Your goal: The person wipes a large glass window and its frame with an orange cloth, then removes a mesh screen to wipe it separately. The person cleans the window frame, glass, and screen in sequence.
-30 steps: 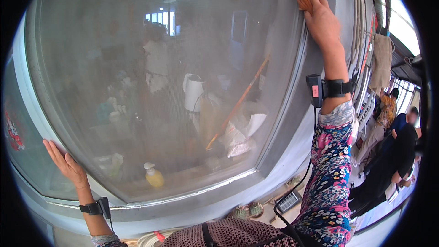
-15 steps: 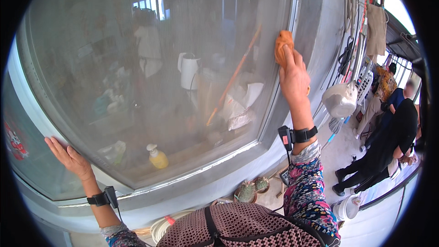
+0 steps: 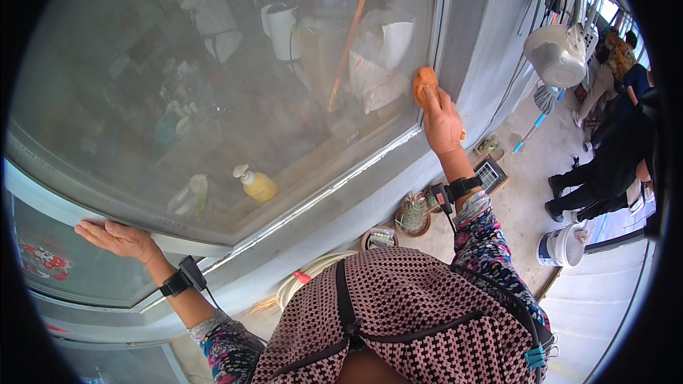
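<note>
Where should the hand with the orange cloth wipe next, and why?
Probably sideways along the bottom of the window screen. The right hand presses the orange cloth near the screen's lower right corner, just above the frame, while the left hand braces flat on the frame's left side.

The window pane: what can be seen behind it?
Behind the window pane, dimly: a yellow pump bottle, a white jug, an orange stick and white bags. The right hand and its orange sponge cover a small patch; dusty glass blurs the rest.
</note>
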A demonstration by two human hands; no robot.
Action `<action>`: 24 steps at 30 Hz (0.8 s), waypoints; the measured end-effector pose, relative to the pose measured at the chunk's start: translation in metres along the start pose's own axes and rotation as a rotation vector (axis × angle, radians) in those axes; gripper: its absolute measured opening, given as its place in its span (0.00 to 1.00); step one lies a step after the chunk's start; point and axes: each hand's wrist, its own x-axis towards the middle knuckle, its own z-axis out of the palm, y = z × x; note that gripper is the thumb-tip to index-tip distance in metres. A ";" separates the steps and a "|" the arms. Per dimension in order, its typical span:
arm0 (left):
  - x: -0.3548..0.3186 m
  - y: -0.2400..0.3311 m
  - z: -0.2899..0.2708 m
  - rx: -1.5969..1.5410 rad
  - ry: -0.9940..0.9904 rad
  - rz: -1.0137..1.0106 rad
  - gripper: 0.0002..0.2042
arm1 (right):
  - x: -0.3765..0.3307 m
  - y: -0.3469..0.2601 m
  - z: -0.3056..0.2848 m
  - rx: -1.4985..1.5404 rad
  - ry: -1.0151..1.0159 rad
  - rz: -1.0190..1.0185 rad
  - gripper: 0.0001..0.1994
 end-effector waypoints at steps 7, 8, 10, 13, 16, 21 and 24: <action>-0.001 -0.006 -0.004 0.033 0.014 -0.005 0.28 | -0.063 0.016 0.032 0.037 -0.239 0.102 0.27; -0.005 -0.005 -0.006 0.038 0.036 0.044 0.28 | -0.070 0.018 0.033 0.030 -0.313 0.131 0.26; -0.007 -0.005 -0.007 0.030 0.023 -0.015 0.28 | -0.072 0.020 0.027 0.066 -0.439 0.217 0.25; -0.006 -0.008 -0.006 0.066 0.036 -0.048 0.27 | -0.066 0.015 0.003 0.340 -0.539 0.377 0.24; 0.001 -0.009 -0.012 0.048 0.042 0.001 0.26 | -0.057 -0.008 -0.031 0.741 -0.719 0.397 0.21; -0.008 0.027 -0.061 -0.024 -0.062 -0.182 0.23 | -0.054 -0.082 -0.069 1.331 -0.920 0.474 0.23; -0.050 0.081 -0.105 -0.386 -0.309 -0.392 0.21 | -0.051 -0.133 -0.077 1.468 -0.980 0.426 0.24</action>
